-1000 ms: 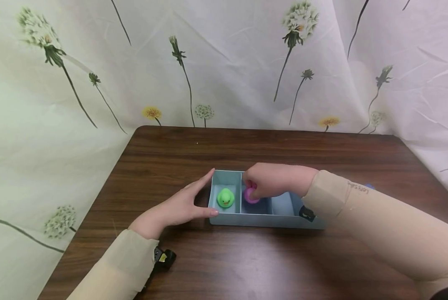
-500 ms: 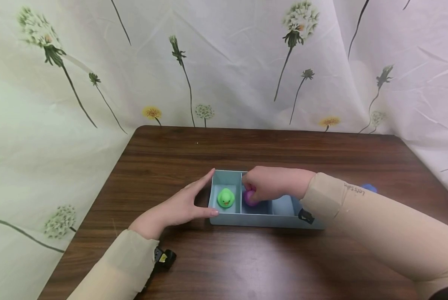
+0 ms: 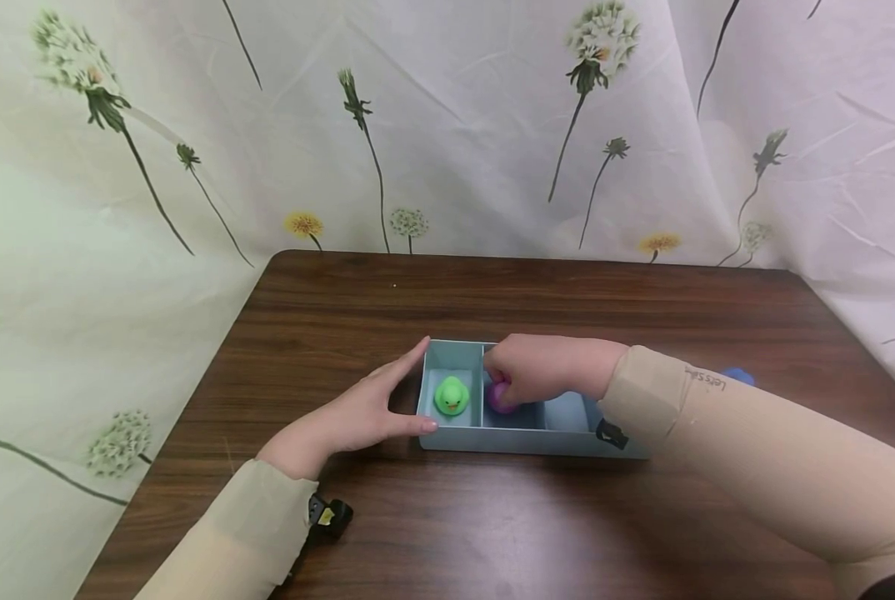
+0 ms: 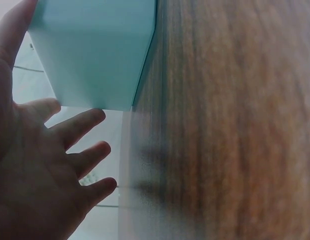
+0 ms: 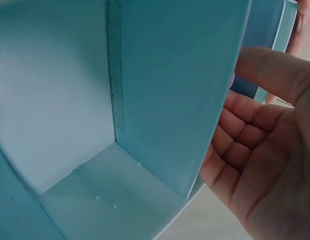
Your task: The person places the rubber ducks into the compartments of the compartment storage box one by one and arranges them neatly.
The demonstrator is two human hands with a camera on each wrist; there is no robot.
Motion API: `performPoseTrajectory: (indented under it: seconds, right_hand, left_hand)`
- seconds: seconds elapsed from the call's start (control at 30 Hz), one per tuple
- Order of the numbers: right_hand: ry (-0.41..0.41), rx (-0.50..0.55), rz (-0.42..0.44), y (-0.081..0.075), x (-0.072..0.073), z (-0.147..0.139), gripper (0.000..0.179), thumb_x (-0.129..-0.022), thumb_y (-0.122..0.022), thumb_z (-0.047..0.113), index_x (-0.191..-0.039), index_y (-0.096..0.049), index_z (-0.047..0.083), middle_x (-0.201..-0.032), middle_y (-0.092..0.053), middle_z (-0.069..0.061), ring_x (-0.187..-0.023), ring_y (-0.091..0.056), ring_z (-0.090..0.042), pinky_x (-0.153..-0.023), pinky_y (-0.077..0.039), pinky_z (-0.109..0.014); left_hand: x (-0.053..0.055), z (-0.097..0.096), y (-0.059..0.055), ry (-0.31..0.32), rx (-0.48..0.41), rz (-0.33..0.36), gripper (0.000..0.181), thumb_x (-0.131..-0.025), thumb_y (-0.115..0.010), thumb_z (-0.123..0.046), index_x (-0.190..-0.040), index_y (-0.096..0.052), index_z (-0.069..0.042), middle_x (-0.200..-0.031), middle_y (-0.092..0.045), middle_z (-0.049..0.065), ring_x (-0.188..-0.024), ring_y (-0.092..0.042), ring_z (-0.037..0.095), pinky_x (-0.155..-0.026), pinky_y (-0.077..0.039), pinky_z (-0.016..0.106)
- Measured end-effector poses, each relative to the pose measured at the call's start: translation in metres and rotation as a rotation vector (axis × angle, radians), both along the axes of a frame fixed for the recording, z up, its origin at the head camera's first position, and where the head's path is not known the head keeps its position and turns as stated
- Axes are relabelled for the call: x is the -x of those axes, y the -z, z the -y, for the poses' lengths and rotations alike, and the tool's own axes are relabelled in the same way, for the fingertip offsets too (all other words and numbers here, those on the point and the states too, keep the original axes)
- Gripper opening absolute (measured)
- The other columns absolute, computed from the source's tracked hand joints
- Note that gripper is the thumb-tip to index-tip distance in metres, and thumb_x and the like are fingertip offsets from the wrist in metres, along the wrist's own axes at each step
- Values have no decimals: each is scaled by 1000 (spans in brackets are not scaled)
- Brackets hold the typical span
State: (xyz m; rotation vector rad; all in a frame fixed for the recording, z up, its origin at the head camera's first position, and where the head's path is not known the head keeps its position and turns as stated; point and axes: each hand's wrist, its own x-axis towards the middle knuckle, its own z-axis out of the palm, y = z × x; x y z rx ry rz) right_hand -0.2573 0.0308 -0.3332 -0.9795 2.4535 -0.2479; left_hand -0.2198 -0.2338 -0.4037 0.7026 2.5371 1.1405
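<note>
A light blue divided box (image 3: pixel 530 442) lies lengthwise on the brown table. In its left compartment sits a green rubber duck (image 3: pixel 452 397), beak toward me. My left hand (image 3: pixel 353 412) is spread across the box's left end, thumb at the near corner and forefinger at the far one. The left wrist view has its straight fingers (image 4: pixel 87 155) beside the end wall. My right hand (image 3: pixel 537 367) reaches into the second compartment and pinches a small round purple toy (image 3: pixel 498 397), largely hidden by the fingers. In the right wrist view a divider (image 5: pixel 180 90) covers the fingertips.
Right of the held toy are more compartments, one with its pale bare floor (image 3: pixel 565 410) showing. A blue object (image 3: pixel 737 377) peeks out behind the right sleeve (image 3: pixel 717 417). A flower-printed cloth (image 3: pixel 477 125) hangs behind the table (image 3: pixel 492 533).
Over the first half second my right hand sinks slightly lower in the compartment with the purple toy. Its sleeve shifts, showing more of the blue object. The left hand stays put.
</note>
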Motion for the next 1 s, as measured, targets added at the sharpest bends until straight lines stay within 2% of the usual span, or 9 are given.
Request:
performPoseTrajectory:
  seconds: [1.0]
  right_hand:
    - [-7,-35,-57,5,-1,3,17,-91,-72,15,-78,-61,14,-68,-57,1,-65,-56,-13,-59,-48,-29]
  left_hand:
    - [1,0,3,0,6,-10,106,-79,-78,-55,-158,-8,-41,-162,-20,6,-146,-20,31,-112,-22,59]
